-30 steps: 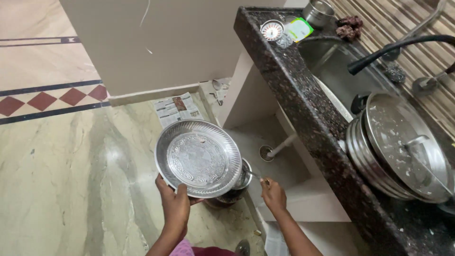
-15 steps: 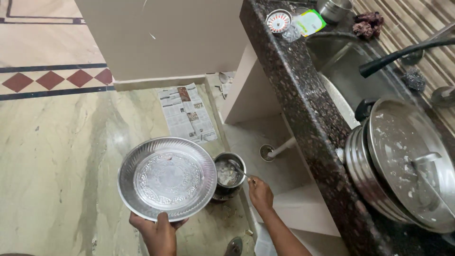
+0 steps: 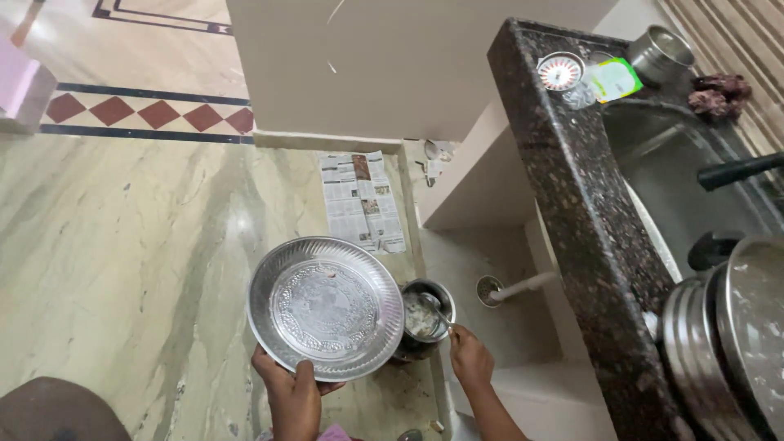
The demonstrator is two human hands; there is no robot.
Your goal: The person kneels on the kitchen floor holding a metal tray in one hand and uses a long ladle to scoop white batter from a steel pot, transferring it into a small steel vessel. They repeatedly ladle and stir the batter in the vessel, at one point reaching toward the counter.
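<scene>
My left hand (image 3: pixel 287 390) grips the near rim of a large embossed steel plate (image 3: pixel 325 307), held roughly level above the floor. Just right of the plate a small steel pot (image 3: pixel 423 318) with whitish food scraps sits on the floor. My right hand (image 3: pixel 470 357) reaches down to the pot and holds a spoon (image 3: pixel 435 306) whose bowl is inside it.
A sheet of newspaper (image 3: pixel 362 200) lies on the marble floor beyond the pot. A dark granite counter (image 3: pixel 575 204) runs along the right with a sink (image 3: pixel 686 188), a black tap (image 3: pixel 737 171), a stack of steel plates (image 3: pixel 723 343) and a steel cup (image 3: pixel 660 54).
The plate in my left hand has dropped lower and shifted left, uncovering the pot. My right hand has come down to the pot with the spoon.
</scene>
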